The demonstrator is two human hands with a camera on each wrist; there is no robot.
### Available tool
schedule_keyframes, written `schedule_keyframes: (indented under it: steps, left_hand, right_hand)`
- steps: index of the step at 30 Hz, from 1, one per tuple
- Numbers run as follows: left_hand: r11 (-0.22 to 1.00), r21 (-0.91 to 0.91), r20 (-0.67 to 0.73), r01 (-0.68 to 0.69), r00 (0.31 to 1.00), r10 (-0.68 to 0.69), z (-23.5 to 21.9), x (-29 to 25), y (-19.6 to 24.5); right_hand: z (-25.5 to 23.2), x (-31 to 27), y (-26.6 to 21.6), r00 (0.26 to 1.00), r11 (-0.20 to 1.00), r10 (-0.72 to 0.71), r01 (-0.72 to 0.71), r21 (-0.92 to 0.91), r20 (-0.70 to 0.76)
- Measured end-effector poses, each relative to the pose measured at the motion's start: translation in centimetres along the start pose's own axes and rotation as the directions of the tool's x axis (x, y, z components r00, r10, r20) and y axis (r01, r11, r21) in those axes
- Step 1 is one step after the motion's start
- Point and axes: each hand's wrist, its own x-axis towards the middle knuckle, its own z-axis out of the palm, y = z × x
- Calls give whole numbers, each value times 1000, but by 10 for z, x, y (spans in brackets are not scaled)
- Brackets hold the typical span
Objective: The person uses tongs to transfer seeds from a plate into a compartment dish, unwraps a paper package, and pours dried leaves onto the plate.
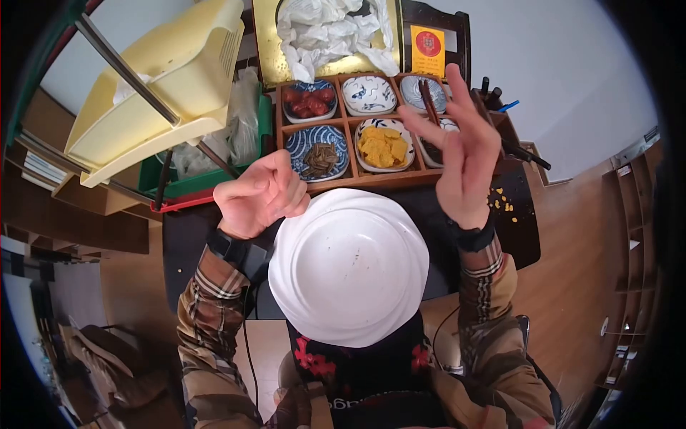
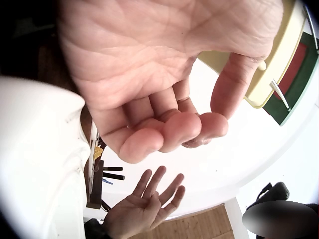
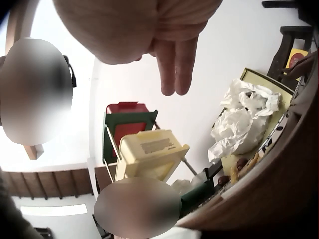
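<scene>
Bare, both hands hang above the dark bench point(image 1: 525, 229); the left hand point(image 1: 259, 194) loosely curled, the right hand point(image 1: 463, 154) spread, both holding nothing; seemingly between steps; next calls for reaching the far wooden compartment tray of patterned dishes point(image 1: 350, 127).

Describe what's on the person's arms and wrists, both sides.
Both sleeves are brown plaid with tan, white and red stripes: left sleeve, right sleeve. Each wrist carries a black strap: left strap, right strap. A thin black cable hangs by the left forearm. Hands bare.

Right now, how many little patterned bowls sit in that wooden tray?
6, in two rows in the wooden tray. Back row: red fruit bowl, empty bowl, bowl behind the right hand. Front row: dark snack bowl, yellow chips bowl, one largely hidden by that hand.
</scene>
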Motion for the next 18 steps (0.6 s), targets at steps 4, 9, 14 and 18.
schedule_keyframes:
  steps: [4, 9, 14, 18]
  left_hand:
    - [1000, -11, 1, 4, 1000, -4, -1, 0, -1]
    - [999, -46, -3, 8, 1000, -8, -9, -1, -4]
    - [999, -38, -8, 7, 1000, -7, -5, -1, -2]
    - [999, -33, 10, 11, 1000, -11, -5, 0, -2]
  right_hand:
    - [14, -12, 0, 982, 987, -97, 74, 141, 164]
    - [-2, -2, -22, 910, 997, -70, 74, 7, 408]
    - [11, -19, 2, 889, -129, -1, -454, 882, 458]
    - [-11, -17, 1, 773, 416, -88, -545, 728, 628]
